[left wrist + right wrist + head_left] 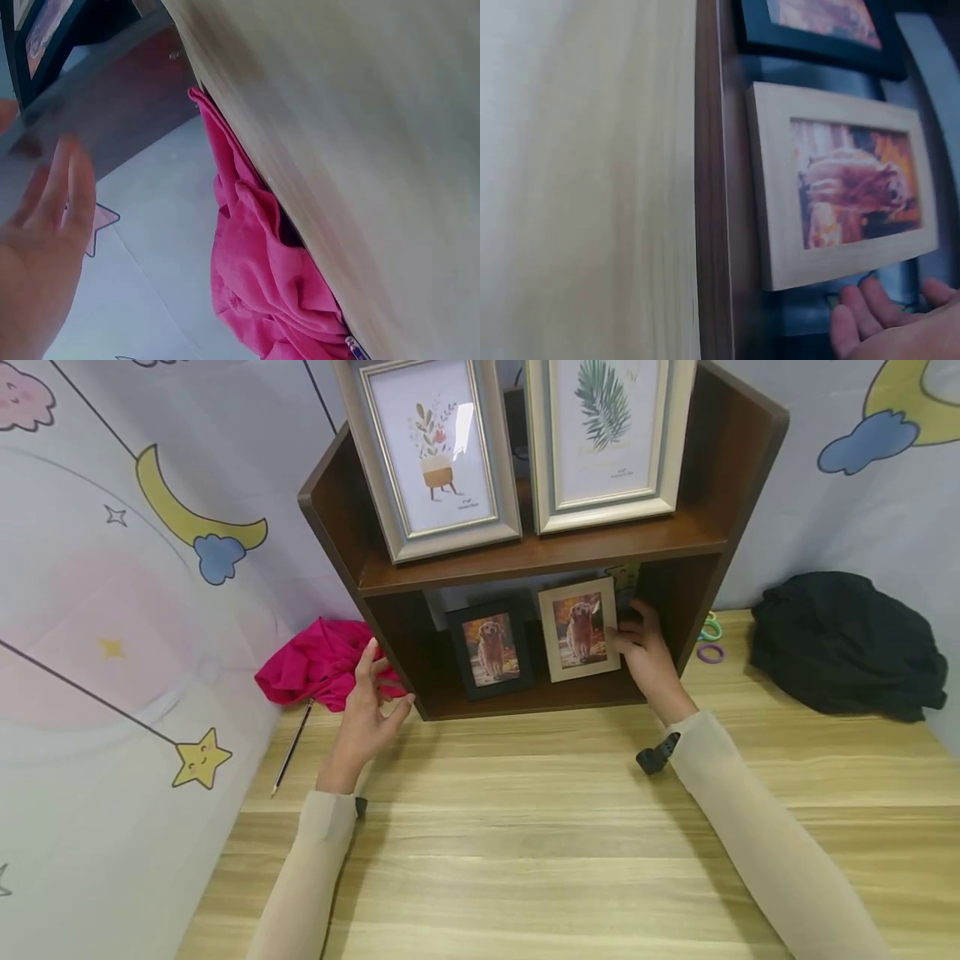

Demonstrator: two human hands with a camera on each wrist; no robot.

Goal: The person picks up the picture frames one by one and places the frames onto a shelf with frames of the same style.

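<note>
A small light-wood picture frame with a dog photo stands tilted on the shelf's lower level. My right hand is at its right side, fingertips overlapping the frame's edge in the head view. In the right wrist view, loosely bent fingers lie right beside the wooden border. To the left stands a black picture frame with a similar dog photo. My left hand is by the left side of the brown shelf, thumb and fingers spread, holding nothing.
Two larger picture frames stand on the upper level. Pink cloth and a pencil lie left of the shelf. On the right are black cloth and coloured rings, all on a wood-grain table.
</note>
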